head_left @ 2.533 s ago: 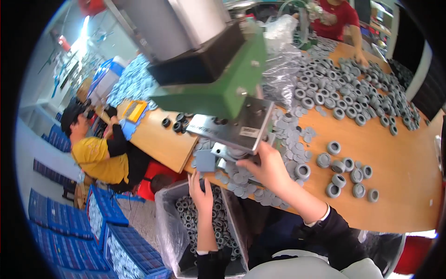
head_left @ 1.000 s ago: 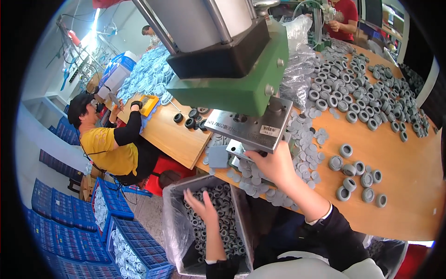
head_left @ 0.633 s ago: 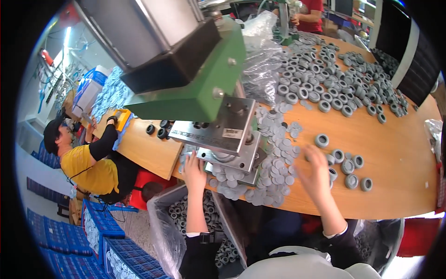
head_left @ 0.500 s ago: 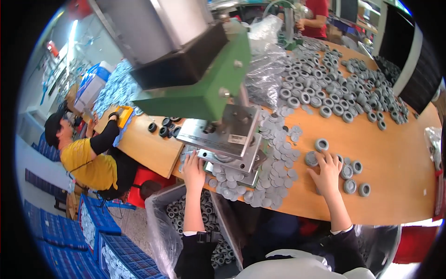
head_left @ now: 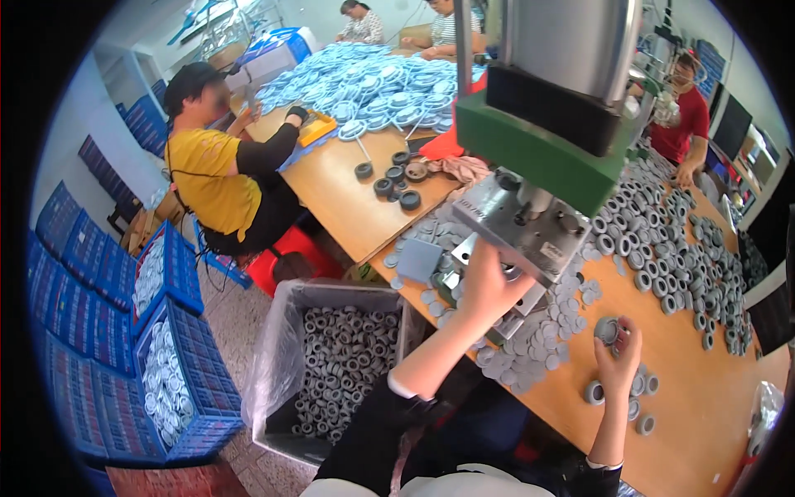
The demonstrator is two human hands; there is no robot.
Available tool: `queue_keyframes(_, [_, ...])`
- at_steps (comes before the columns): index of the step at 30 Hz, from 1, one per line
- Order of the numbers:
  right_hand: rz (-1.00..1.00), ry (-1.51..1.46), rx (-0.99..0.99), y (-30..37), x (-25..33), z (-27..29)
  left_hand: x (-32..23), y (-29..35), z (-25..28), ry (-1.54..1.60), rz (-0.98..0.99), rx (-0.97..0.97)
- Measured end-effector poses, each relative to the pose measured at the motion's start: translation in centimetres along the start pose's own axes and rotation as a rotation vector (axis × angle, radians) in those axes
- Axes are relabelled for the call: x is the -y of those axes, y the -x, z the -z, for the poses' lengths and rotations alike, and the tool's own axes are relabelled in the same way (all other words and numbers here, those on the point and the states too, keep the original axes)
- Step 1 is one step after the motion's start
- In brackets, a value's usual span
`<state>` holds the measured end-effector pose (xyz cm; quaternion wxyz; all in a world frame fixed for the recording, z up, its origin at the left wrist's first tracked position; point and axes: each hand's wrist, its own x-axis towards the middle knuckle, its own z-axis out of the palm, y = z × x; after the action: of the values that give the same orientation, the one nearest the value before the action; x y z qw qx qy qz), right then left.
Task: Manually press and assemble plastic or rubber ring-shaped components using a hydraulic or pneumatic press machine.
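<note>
My left hand [head_left: 490,288] reaches in between the upper metal plate [head_left: 517,224] and the lower plate of a bench press with a green head [head_left: 538,153]. Its fingers are hidden behind the tooling, so what they hold does not show. Over the table at the right, my right hand [head_left: 621,360] has thumb and fingers around a grey wheel-like ring [head_left: 606,330]. Several similar grey rings [head_left: 594,392] lie beside and below that hand. Flat grey discs [head_left: 530,352] are scattered around the press base.
A large heap of grey rings [head_left: 654,240] covers the table's far right. Below the table edge, a plastic-lined bin [head_left: 277,356] holds many rings. Black rings [head_left: 410,200] and light-blue parts [head_left: 373,87] lie beyond the press. A co-worker in yellow [head_left: 207,170] sits at left.
The view has swung left. My left hand has gone from beside the press to between its plates. The right hand has lifted a grey ring off the table.
</note>
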<state>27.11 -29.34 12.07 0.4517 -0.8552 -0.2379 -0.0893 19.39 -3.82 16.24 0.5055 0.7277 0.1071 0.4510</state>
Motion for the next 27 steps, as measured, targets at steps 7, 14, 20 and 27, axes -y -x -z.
queue_keyframes(7, [0.009,-0.498,0.104,-0.1,5.9,-2.5,0.9,-0.4,-0.7,-0.279,-0.129,-0.100])
queue_keyframes(14, [0.222,-0.349,0.081,-2.3,9.2,-8.5,4.4,7.8,6.2,-0.619,-0.086,-0.282])
queue_keyframes(20, [0.196,-0.305,0.080,-4.4,13.7,-10.8,8.9,14.6,16.4,-0.943,0.366,-0.540])
queue_keyframes(27, [0.128,-0.334,0.245,-4.1,13.2,-9.9,10.4,4.3,12.0,-0.878,-0.022,-0.065])
